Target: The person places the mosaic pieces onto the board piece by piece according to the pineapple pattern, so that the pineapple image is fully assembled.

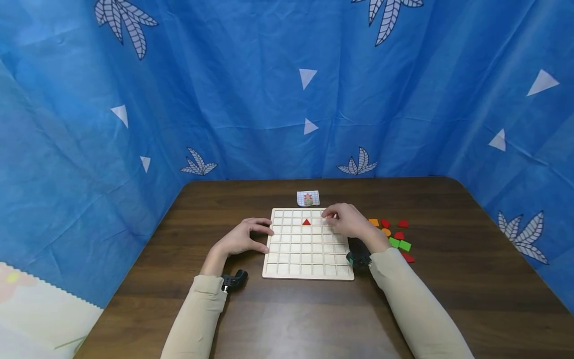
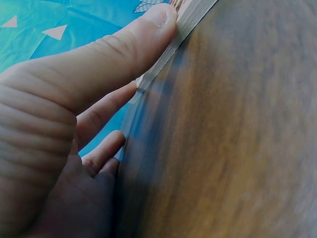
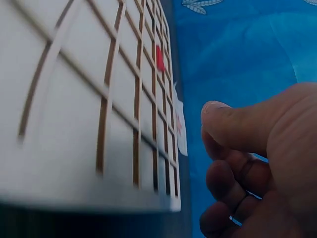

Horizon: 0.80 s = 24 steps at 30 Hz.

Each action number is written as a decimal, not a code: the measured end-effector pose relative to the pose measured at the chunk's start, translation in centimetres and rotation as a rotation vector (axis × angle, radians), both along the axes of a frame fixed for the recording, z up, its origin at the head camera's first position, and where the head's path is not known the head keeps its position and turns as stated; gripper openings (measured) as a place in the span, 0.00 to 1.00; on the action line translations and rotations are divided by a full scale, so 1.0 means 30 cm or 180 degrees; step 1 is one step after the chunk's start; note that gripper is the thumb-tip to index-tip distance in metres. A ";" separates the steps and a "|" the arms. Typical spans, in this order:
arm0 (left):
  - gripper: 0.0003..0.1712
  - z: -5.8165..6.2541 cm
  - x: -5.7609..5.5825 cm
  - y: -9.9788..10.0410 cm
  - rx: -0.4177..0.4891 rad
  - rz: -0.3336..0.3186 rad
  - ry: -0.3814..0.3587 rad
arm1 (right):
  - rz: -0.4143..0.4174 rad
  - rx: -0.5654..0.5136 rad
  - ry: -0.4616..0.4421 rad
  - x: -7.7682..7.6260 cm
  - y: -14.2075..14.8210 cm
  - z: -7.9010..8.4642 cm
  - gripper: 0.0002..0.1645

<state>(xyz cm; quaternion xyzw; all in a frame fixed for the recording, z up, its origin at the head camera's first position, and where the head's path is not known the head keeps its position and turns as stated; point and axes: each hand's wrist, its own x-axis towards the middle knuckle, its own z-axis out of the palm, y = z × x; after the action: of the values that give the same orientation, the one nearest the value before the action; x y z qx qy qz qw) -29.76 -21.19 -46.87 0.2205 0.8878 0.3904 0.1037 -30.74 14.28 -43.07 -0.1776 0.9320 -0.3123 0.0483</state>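
Observation:
A pale square grid board (image 1: pixel 296 259) lies on the table, with one red triangle (image 1: pixel 306 222) in a cell of an upper row. At its left edge is my left hand (image 1: pixel 242 237), thumb and fingers spread apart. In the left wrist view the thumb tip (image 2: pixel 161 17) rests against the board's side. My right hand (image 1: pixel 352 219) hovers over the board's upper right part. Its thumb (image 3: pixel 233 121) and forefinger come together and the other fingers are curled; I cannot tell whether a piece is hidden between the tips.
Behind the board lies a small pattern card (image 1: pixel 308 198). To the right are loose pieces: green rectangles (image 1: pixel 405 246), an orange circle (image 1: pixel 386 232), an orange square (image 1: pixel 374 222) and several red pieces (image 1: pixel 403 224). A blue curtain (image 1: pixel 269 99) hangs behind the brown table (image 1: pixel 291 319).

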 end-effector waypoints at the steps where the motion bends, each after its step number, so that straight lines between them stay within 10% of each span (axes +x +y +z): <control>1: 0.24 -0.001 0.000 0.002 0.0002 -0.0001 -0.0011 | -0.0019 0.0017 0.0014 0.007 0.021 0.003 0.11; 24: 0.23 -0.005 0.001 0.001 -0.0073 0.0077 0.0025 | -0.1138 -0.0053 0.0294 0.101 0.428 0.023 0.22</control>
<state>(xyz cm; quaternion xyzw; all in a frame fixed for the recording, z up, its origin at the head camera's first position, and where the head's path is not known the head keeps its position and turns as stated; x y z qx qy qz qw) -29.72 -21.15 -47.03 0.2100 0.8953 0.3805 0.0980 -27.73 27.12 -42.38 -0.0236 0.9473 -0.3151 -0.0523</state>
